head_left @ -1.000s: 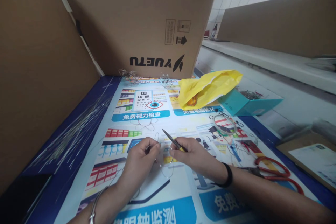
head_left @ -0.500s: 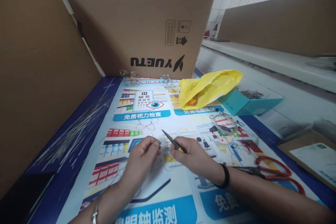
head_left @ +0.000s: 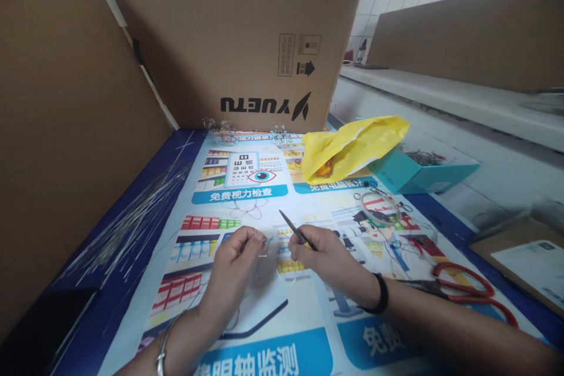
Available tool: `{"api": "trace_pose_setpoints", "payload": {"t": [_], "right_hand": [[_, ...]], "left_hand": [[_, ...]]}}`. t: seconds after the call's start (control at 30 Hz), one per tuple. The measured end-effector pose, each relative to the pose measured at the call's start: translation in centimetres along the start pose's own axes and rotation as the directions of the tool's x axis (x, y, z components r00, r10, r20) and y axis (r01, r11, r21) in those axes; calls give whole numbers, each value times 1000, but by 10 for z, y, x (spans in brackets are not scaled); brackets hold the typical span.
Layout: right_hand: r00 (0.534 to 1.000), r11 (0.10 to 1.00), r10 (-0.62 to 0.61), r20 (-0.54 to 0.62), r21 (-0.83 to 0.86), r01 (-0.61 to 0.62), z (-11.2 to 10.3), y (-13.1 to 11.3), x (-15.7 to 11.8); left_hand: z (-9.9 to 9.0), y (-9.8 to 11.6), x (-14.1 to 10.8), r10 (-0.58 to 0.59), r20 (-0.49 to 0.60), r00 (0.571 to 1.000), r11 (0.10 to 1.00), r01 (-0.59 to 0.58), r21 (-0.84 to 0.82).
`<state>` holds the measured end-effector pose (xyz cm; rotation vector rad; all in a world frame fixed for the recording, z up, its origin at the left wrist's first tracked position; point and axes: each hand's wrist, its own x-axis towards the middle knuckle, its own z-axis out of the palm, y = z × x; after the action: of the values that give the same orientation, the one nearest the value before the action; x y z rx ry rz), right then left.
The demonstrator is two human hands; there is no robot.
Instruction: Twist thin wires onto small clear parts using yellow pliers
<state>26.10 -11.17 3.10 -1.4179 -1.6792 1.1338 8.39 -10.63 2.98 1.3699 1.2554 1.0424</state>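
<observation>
The left hand has its thumb and fingers pinched together on a fine wire, which is partly hidden by the fingertips. Just beside it, the right hand has its fingers closed around a dark pointed tool, tip angled up and to the left. A thin wire loop hangs between the hands, above the printed sheet. Red-handled scissors lie near the right forearm.

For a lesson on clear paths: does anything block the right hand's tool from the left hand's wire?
Nothing visible stands between the tool and the wire at the left hand; a thin loop shows lower down, its attachment unclear.
</observation>
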Motion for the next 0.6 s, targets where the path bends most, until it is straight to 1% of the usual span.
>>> {"api": "trace_pose_setpoints", "payload": {"t": [0.07,0.23,0.33,0.43,0.6], "right_hand": [[1000,1000,-5,-7,-15,5,-1,0,0],[1000,997,-27,11,-79,28,-1,3,1],[997,995,-44,57,-87,49,-1,5,1],[996,993,-49,76,-108,57,-1,6,1],[997,989,-31,77,-139,42,-1,5,0]], "left_hand": [[0,0,0,-8,11,1000,1000,8,-6],[2,-2,2,-82,-25,996,995,80,-66],[2,-4,2,-74,14,997,997,74,-16],[1,-5,3,-60,68,996,998,57,35],[1,-5,4,-33,133,991,999,29,29]]}}
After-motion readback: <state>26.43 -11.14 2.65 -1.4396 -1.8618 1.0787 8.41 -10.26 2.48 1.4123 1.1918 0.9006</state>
